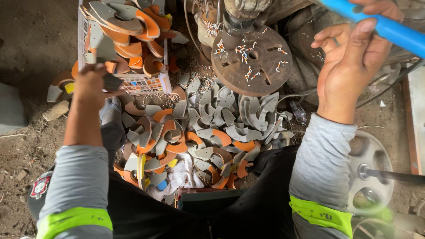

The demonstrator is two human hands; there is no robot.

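My left hand (90, 84) is closed around a dark grey curved piece (111, 82), held beside a white plastic crate (146, 83) full of orange and grey curved pieces (133, 26). My right hand (349, 57) grips a blue handle (389, 28) at the upper right, thumb over it. Between my arms lies a heap of grey and orange curved cut-outs (208, 132). A round rusty press table (252, 59) with small white and orange scraps on it stands above the heap.
Dirt floor (31, 40) spreads to the left, with a stone (55, 110) on it. A white wheel with a metal shaft (369, 172) sits at the lower right. A dark box edge (208, 197) is near my lap. Cables (380, 88) run at the right.
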